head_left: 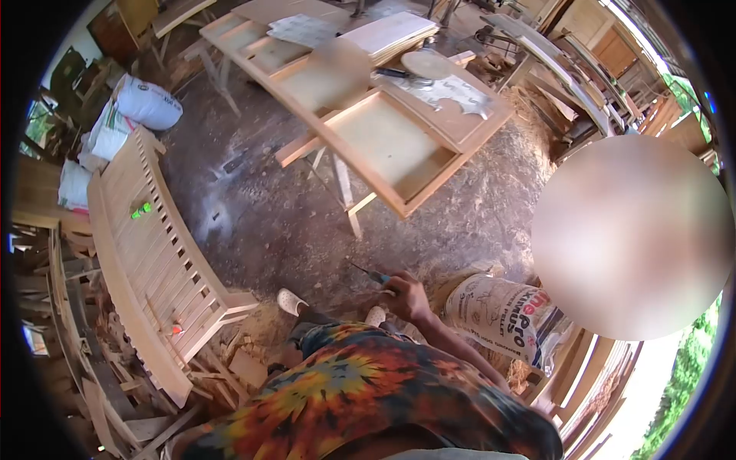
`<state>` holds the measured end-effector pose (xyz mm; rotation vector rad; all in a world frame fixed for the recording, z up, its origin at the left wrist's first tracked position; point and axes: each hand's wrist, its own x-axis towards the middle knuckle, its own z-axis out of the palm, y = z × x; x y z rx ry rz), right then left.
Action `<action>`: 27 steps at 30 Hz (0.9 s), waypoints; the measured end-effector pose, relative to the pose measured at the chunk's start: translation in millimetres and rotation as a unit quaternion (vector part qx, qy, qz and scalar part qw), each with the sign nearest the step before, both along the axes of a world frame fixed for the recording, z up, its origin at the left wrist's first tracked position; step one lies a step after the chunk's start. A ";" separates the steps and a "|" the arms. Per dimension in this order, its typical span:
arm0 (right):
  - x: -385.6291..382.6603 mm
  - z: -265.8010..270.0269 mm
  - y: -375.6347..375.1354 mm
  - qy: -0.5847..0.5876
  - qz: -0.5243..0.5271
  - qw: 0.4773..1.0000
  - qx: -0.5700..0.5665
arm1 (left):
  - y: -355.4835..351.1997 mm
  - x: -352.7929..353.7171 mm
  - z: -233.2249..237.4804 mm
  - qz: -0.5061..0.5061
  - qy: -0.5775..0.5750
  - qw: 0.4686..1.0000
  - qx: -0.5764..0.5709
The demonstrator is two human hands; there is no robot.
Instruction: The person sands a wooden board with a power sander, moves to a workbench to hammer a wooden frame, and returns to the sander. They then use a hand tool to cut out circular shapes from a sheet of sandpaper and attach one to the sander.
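Note:
My right hand (406,296) is closed round the handle of a screwdriver-like tool (373,274), whose thin dark shaft points up and to the left over the floor. Below it are my tie-dye shirt and my light shoes. A printed white sack (498,314) stands just to the right of this hand. Farther ahead is a wooden panel with framed recesses (387,142), resting on trestles. My left hand does not show.
A slatted wooden bench piece (153,245) lies at the left, with a green object and a small red one on it. White sacks (146,103) stand behind it. Scrap wood (249,366) litters the floor near my feet. Boards (552,61) are stacked at the back right.

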<state>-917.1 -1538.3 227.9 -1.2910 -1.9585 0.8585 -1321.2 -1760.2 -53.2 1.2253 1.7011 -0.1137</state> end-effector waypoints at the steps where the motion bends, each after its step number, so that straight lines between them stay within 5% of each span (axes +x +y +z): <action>1: 29.7 4.4 -8.6 0.004 -0.062 0.998 0.004 | 18.9 10.7 -3.8 -0.034 0.011 0.999 0.015; 3: 85.5 18.3 -16.0 0.006 -0.126 0.992 0.006 | 56.8 45.4 24.6 -0.053 0.011 0.992 0.110; 5: 136.8 42.4 -26.2 0.074 -0.183 0.980 0.006 | 129.8 112.9 183.4 -0.110 0.025 0.989 0.097; 8: 199.9 77.9 -23.3 0.246 -0.264 0.932 -0.039 | 193.7 155.0 198.4 -0.268 0.075 0.960 -0.027; 10: 235.9 119.5 -6.5 0.291 -0.269 0.915 0.072 | 234.9 186.6 211.9 -0.353 0.052 0.932 0.061; 12: 275.5 152.7 2.9 0.378 -0.314 0.867 0.078 | 278.8 247.3 273.0 -0.232 -0.038 0.951 0.199; 14: 301.3 154.0 40.8 0.581 -0.206 0.781 0.102 | 325.0 295.2 306.3 -0.194 -0.107 0.937 0.270; 18: 323.9 103.6 112.3 0.690 -0.158 0.701 -0.092 | 415.8 381.9 327.6 -0.168 -0.183 0.922 0.297; 21: 366.0 52.2 172.1 0.711 -0.250 0.608 -0.248 | 480.2 437.6 317.6 -0.153 -0.228 0.899 0.342; 24: 425.9 55.8 222.1 0.659 -0.343 0.572 -0.348 | 544.4 487.8 306.9 -0.164 -0.187 0.893 0.376; 27: 464.2 103.7 267.7 0.646 -0.380 0.614 -0.246 | 605.6 537.5 313.9 -0.150 -0.216 0.881 0.394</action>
